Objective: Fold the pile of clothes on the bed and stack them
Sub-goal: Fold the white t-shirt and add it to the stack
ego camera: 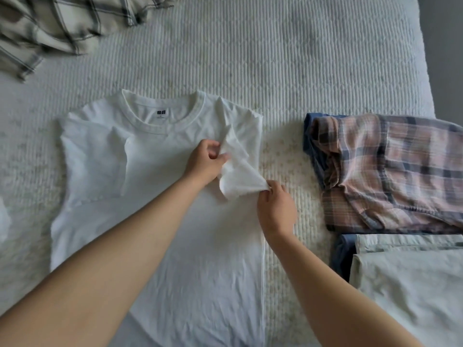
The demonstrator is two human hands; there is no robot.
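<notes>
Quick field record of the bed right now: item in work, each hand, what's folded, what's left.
in work: white tee, flat, collar away from the person
left hand: pinches the tee's right sleeve
right hand: pinches the sleeve's hem
folded: pink plaid, pale green item, at right
unfolded: grey plaid shirt, far left

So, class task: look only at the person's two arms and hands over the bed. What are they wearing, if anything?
Nothing that shows. Both forearms are bare right to the frame's lower edge, with no sleeves in view. The left hand and the right hand have no gloves, and no ring, watch or bracelet can be seen on either.
</notes>
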